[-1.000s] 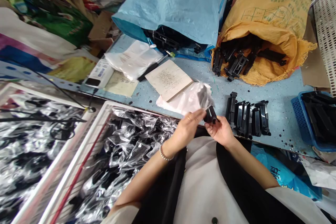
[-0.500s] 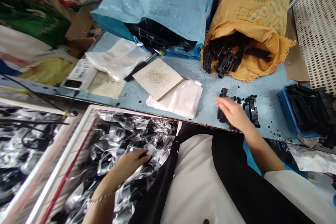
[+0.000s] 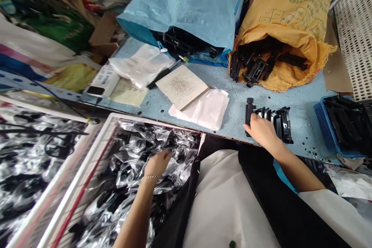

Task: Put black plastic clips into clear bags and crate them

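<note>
My right hand (image 3: 263,130) is on the work surface, with its thumb and fingers closed on the leftmost black plastic part (image 3: 249,108) of a short row. The other black plastic parts (image 3: 283,124) of that row lie just behind and to the right of the hand. Over a white-framed crate (image 3: 100,135) hovers my left hand (image 3: 157,162), fingers curled shut; whatever may be inside them is hidden. Below it the crate is filled with black parts in clear plastic bags (image 3: 130,151).
A stack of clear bags (image 3: 200,110) lies under a square board (image 3: 181,85) on the blue table (image 3: 232,122). Behind stand a blue sack (image 3: 186,4) and a yellow sack (image 3: 293,15) with black parts. At right is a blue basket (image 3: 324,126) of parts.
My right hand has gone from spread fingers above the row to closing on its leftmost part. My left hand has risen slightly and moved away from the bagged parts, its fingers now curled.
</note>
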The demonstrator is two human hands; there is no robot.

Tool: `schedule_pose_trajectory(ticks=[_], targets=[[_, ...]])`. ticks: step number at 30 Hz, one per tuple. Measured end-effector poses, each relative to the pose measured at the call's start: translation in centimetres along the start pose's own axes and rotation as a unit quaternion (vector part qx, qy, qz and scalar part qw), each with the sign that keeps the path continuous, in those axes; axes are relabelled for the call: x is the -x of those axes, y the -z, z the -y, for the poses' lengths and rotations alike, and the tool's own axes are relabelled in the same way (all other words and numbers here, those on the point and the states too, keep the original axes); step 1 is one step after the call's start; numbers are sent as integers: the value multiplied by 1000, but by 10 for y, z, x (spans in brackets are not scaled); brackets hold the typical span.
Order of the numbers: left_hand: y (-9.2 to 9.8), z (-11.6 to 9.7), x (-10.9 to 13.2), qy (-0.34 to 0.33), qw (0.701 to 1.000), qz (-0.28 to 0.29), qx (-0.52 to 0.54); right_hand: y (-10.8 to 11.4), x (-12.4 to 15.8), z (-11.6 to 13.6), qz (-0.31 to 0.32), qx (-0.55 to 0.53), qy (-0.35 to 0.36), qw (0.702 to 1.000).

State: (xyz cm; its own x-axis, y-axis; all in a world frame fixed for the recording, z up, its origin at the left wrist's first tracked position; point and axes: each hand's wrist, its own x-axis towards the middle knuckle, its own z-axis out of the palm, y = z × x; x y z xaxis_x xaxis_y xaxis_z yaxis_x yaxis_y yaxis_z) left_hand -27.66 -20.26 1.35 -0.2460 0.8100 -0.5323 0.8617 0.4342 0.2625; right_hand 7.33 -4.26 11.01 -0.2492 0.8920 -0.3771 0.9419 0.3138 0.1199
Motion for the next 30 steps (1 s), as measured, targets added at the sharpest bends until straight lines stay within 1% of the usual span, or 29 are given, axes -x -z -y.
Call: schedule_pose_trajectory(ticks=[1,2,3,4,5,6,7,8,9,10,12,13,14,15,16,17,18,19,20,21,22,23,24,25,27,28,30], targets=[[4,-19,-13,-22,999,-33,8,-4,-3,2,1,-21,2,1000],[8,-43,-25,-92,990,-97,37,-7,-6,3,1,-47,6,999],[12,-70,-37,-186,966,-166,64,-10,-10,2,4,-76,14,997],[14,-98,-48,-259,939,-217,68,-13,-14,0,6,-104,21,994],[15,-123,-59,-297,919,-254,54,-15,-15,-2,3,-128,27,991],[17,-145,-68,-315,909,-271,39,-17,-15,-4,-4,-145,28,989],[18,-162,-76,-318,908,-271,26,-18,-14,-6,-11,-152,26,988],[19,-173,-83,-310,914,-260,21,-19,-11,-8,-15,-151,21,988],[22,-177,-88,-295,924,-241,29,-20,-8,-10,-15,-145,13,989],[25,-177,-93,-274,936,-218,50,-20,-5,-12,-10,-140,5,990],[35,-168,-100,-221,953,-167,126,-23,-1,-18,2,-165,-8,986],[40,-162,-102,-194,955,-140,173,-24,-1,-21,9,-209,-9,978],[45,-156,-103,-172,954,-110,219,-26,-2,-24,15,-282,-5,959],[49,-151,-104,-154,950,-83,259,-28,-4,-25,25,-381,5,924],[52,-148,-105,-144,944,-62,290,-30,-6,-24,41,-493,19,869],[53,-146,-106,-140,938,-48,312,-33,-7,-21,61,-602,34,796],[54,-146,-107,-138,933,-40,330,-36,-9,-16,86,-696,44,711],[53,-146,-108,-136,927,-37,347,-39,-10,-7,116,-769,49,626],[51,-147,-109,-133,921,-38,363,-43,-11,2,150,-819,48,551],[49,-147,-111,-129,916,-44,378,-48,-12,13,187,-852,41,488],[47,-145,-112,-126,913,-56,384,-53,-14,24,219,-872,28,437],[45,-143,-113,-131,914,-77,377,-59,-15,33,244,-883,13,400],[43,-140,-114,-150,918,-106,352,-66,-16,41,259,-890,-1,375],[42,-135,-113,-183,922,-139,312,-71,-18,47,264,-895,-13,360],[41,-126,-110,-270,915,-203,220,-81,-21,52,257,-902,-27,346],[40,-123,-107,-311,905,-227,182,-84,-23,53,257,-904,-29,340],[37,-121,-96,-365,883,-258,140,-87,-26,54,266,-907,-32,324]])
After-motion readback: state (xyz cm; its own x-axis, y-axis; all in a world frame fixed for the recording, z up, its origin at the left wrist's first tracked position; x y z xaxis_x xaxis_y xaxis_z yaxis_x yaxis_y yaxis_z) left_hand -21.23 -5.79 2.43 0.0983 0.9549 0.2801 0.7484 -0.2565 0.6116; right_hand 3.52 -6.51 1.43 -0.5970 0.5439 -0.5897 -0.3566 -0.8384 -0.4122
